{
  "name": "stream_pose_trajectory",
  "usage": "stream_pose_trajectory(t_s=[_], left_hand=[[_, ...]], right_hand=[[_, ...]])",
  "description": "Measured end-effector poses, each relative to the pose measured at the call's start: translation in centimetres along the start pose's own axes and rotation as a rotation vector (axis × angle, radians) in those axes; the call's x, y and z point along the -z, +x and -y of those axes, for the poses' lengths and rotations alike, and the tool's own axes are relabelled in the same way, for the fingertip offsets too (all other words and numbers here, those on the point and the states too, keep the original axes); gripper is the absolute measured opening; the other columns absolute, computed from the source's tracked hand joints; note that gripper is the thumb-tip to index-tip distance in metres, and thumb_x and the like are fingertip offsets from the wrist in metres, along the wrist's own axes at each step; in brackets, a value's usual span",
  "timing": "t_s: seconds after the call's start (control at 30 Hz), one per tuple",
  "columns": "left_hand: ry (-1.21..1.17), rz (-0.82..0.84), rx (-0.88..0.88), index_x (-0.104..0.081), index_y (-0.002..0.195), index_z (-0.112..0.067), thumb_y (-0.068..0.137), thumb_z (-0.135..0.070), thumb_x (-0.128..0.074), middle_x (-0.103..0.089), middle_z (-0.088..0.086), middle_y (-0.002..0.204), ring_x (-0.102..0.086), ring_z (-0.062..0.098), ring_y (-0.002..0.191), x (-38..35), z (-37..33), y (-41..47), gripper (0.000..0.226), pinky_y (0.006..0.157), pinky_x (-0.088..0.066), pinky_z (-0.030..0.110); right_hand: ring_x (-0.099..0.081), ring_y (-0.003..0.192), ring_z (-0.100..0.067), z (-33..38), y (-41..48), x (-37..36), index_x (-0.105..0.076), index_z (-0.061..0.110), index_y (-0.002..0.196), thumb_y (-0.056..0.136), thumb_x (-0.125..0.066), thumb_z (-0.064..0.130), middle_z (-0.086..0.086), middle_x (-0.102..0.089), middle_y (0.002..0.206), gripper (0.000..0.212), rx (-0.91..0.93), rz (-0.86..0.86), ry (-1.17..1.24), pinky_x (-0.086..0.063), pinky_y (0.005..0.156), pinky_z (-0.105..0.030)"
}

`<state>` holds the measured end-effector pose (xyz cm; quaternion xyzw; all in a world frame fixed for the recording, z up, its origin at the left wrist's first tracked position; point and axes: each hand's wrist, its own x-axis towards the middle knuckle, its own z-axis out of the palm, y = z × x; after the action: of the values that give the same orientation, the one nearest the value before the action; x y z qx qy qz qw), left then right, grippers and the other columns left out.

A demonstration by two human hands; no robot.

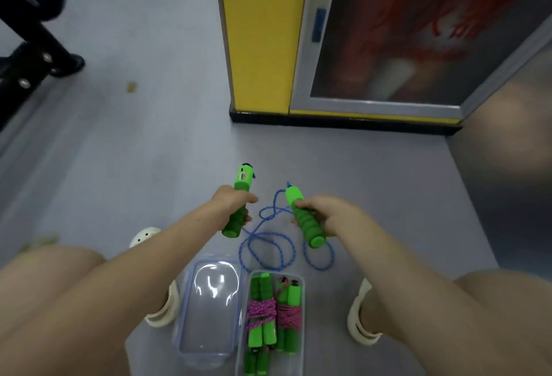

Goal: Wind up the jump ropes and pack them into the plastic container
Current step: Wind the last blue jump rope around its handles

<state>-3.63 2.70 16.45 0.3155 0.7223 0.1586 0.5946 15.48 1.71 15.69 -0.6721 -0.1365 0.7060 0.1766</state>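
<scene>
The clear lid (209,331) lies on the floor (149,151) at 9 o'clock of the plastic container (301,316), just beside it. The left hand (231,201) has its fingers curled round the counter handle (243,177), whose top points to 12 o'clock. At 12 o'clock of the container, the blue rope (263,244) sprawls on the floor in loose, crossing loops, not yet wound. The container holds bundles of pink rope (270,311) with green handles, filling most of its width. The right hand (331,216) wraps its fingers round the plain handle (307,226), tilted toward 11 o'clock.

The crossed loops look likely to cinch into a knot if the handles are pulled apart or lifted fast. A loop could also snag the container's near corner and drag it or tip it. With so little room left inside, a slack, bulky winding may not fit, or may stop the lid from closing
</scene>
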Motion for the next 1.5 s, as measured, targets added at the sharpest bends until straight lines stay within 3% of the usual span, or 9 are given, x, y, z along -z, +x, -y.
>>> stream_pose_trajectory(t_s=[0.17, 0.43, 0.57, 0.67, 0.73, 0.97, 1.13, 1.3, 1.5], left_hand=[[-0.053, 0.095, -0.141, -0.053, 0.101, -0.005, 0.089, -0.024, -0.067, -0.061, 0.012, 0.075, -0.05, 0.017, 0.047, 0.3, -1.4, -5.5, 0.026, 0.045, -0.045, 0.024], [-0.122, 0.203, -0.281, -0.055, 0.105, -0.011, 0.096, -0.017, -0.051, -0.065, 0.009, 0.085, -0.057, 0.019, 0.062, -0.8, -1.3, -8.1, 0.011, 0.056, -0.046, 0.028], [-0.237, 0.305, -0.276, -0.057, 0.107, -0.007, 0.092, -0.007, -0.056, -0.06, 0.011, 0.088, -0.058, 0.019, 0.074, -2.2, -1.3, -7.4, 0.015, 0.064, -0.052, 0.03], [-0.204, 0.373, -0.302, -0.058, 0.104, -0.014, 0.091, -0.008, -0.061, -0.059, 0.007, 0.093, -0.058, 0.018, 0.08, -3.2, -1.7, -7.1, 0.014, 0.071, -0.052, 0.033], [-0.217, 0.376, -0.321, -0.057, 0.106, -0.016, 0.091, -0.011, -0.062, -0.061, 0.006, 0.094, -0.059, 0.018, 0.081, -3.5, -2.0, -6.5, 0.017, 0.079, -0.052, 0.038], [-0.143, 0.361, -0.403, -0.06, 0.113, -0.025, 0.092, -0.021, -0.062, -0.066, 0.007, 0.104, -0.064, 0.016, 0.086, -3.3, -2.3, -4.8, 0.021, 0.081, -0.053, 0.035], [-0.176, 0.409, -0.431, -0.05, 0.113, -0.038, 0.089, -0.02, -0.066, -0.069, -0.001, 0.105, -0.069, 0.013, 0.089, -3.6, -1.2, -4.5, 0.035, 0.07, -0.056, 0.029], [-0.246, 0.441, -0.418, -0.046, 0.119, -0.042, 0.086, -0.009, -0.069, -0.068, 0.002, 0.111, -0.067, 0.018, 0.102, -3.1, -1.0, -4.2, 0.052, 0.084, -0.057, 0.034], [-0.331, 0.49, -0.347, -0.045, 0.128, -0.025, 0.082, 0.0, -0.069, -0.068, 0.01, 0.108, -0.068, 0.031, 0.09, -2.9, -1.2, -4.3, 0.058, 0.081, -0.058, 0.044]], right_hand=[[-0.057, 0.109, -0.038, 0.5, -6.3, -0.8, -0.048, -0.001, 0.09, 0.095, -0.043, -0.005, -0.017, -0.05, 0.091, 0.008, 0.131, 0.124, 0.148, -0.046, 0.087, -0.048], [-0.062, 0.071, -0.024, 0.3, -7.6, -1.1, -0.047, 0.008, 0.097, 0.081, -0.046, -0.02, -0.012, -0.051, 0.083, 0.032, 0.312, 0.118, 0.118, -0.051, 0.076, -0.043], [-0.047, 0.056, -0.015, 0.5, -6.4, -1.1, -0.057, 0.01, 0.086, 0.081, -0.071, 0.011, -0.007, -0.053, 0.068, 0.015, 0.328, 0.032, 0.176, -0.043, 0.054, -0.028], [-0.048, 0.047, -0.014, 1.2, -5.2, -1.1, -0.062, 0.006, 0.097, 0.062, -0.081, 0.038, -0.008, -0.055, 0.063, 0.051, 0.295, -0.002, 0.258, -0.044, 0.046, -0.024], [-0.053, 0.044, -0.015, 1.9, -4.7, -1.3, -0.065, 0.007, 0.097, 0.072, -0.076, 0.038, -0.009, -0.06, 0.064, 0.042, 0.289, 0.023, 0.286, -0.045, 0.043, -0.021], [-0.062, 0.066, -0.029, 3.1, -3.2, -2.4, -0.063, 0.0, 0.107, 0.076, -0.076, 0.026, -0.019, -0.064, 0.084, 0.042, 0.347, -0.064, 0.381, -0.056, 0.059, -0.034], [-0.066, 0.057, -0.024, 2.5, -3.1, -3.5, -0.065, 0.002, 0.106, 0.081, -0.073, 0.034, -0.016, -0.067, 0.08, 0.041, 0.279, -0.05, 0.414, -0.053, 0.046, -0.029], [-0.069, 0.093, -0.032, 1.6, -3.0, -4.1, -0.064, 0.004, 0.116, 0.082, -0.066, 0.046, -0.02, -0.068, 0.111, 0.054, 0.247, 0.062, 0.407, -0.058, 0.071, -0.038], [-0.067, 0.096, -0.03, 2.5, -3.5, -2.9, -0.065, 0.008, 0.115, 0.086, -0.05, 0.061, -0.017, -0.068, 0.107, 0.062, 0.203, 0.207, 0.431, -0.054, 0.081, -0.043]])
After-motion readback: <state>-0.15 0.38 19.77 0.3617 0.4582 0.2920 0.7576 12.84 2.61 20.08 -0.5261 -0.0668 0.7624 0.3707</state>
